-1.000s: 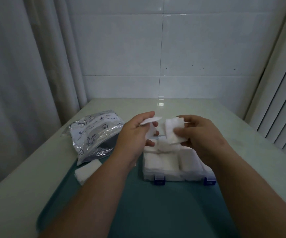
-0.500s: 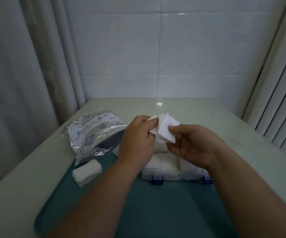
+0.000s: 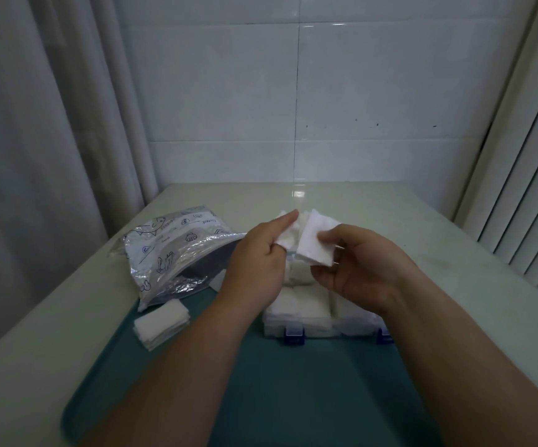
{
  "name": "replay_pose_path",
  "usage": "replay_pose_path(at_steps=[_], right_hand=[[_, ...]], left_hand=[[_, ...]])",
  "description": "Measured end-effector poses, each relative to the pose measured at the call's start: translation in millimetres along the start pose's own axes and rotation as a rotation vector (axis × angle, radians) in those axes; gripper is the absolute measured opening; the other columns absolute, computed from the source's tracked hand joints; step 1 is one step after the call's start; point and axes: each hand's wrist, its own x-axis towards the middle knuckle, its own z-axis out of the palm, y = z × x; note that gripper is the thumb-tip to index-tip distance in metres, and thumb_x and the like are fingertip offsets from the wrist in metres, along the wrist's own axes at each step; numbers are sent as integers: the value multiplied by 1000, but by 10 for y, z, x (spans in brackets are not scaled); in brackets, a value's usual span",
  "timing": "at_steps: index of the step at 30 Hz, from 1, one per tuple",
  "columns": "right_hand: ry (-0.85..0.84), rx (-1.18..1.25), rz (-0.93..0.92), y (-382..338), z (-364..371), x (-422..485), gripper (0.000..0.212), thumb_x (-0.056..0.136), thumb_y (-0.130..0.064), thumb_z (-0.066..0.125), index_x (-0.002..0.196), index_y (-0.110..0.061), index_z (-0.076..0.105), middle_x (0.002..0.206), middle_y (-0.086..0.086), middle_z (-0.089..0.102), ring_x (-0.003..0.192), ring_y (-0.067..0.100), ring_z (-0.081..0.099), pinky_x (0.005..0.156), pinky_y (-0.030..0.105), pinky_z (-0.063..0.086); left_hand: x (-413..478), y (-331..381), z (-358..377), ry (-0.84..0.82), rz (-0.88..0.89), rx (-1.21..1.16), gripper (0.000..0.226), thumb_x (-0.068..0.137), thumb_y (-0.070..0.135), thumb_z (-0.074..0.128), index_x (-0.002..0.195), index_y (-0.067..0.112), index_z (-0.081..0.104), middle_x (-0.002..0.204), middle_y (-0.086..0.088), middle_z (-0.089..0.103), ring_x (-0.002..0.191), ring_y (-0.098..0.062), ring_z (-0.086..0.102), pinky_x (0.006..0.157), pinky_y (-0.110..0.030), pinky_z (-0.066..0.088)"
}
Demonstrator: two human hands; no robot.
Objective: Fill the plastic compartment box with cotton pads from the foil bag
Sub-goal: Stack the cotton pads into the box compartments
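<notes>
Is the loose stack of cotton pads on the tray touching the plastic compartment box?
Apart. The head view shows the stack of cotton pads lying left of the compartment box, with a strip of bare teal tray between them.

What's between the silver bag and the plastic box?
Head view: only the left hand, over teal mat, between bag and box.

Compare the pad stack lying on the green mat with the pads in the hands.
The loose stack lies flat and untouched; the held pads are tilted up, pinched by the left hand and right hand. The loose stack sits beside the foil bag; the held pads hang above the compartment box. Both are white square pads.
</notes>
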Motion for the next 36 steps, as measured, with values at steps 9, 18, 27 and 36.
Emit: replay_pose_path(at_steps=[9, 18, 27, 36], right_hand=[[140, -59, -74, 8, -21, 51, 30, 86, -1, 58, 117, -3, 57, 108, 17, 68, 92, 26, 67, 64, 31, 54], [115, -28, -174, -60, 28, -60, 19, 86, 6, 57, 102, -4, 58, 108, 18, 64, 96, 30, 66, 69, 31, 60], [2, 145, -207, -61, 35, -73, 21, 85, 4, 52, 103, 1, 61, 94, 16, 70, 80, 27, 70, 64, 32, 57], [69, -383, -318, -3, 27, -34, 21, 88, -7, 64, 108, -7, 68, 99, 8, 73, 89, 22, 71, 72, 29, 58]], left_hand=[[-38, 24, 31, -74, 9, 25, 71, 96, 2, 42, 146, 51, 28, 130, 16, 49, 104, -6, 55, 84, -14, 44], [21, 111, -65, 198, -340, -316, 12, 92, 12, 52, 104, 16, 53, 102, -1, 64, 84, -14, 68, 74, -31, 58], [25, 76, -122, 238, -420, -342, 17, 81, 2, 71, 91, 13, 64, 93, -8, 69, 81, -24, 66, 68, -33, 56], [20, 136, -91, 125, -475, -608, 13, 85, -7, 64, 95, 0, 60, 99, -23, 67, 81, -28, 69, 60, -32, 59]])
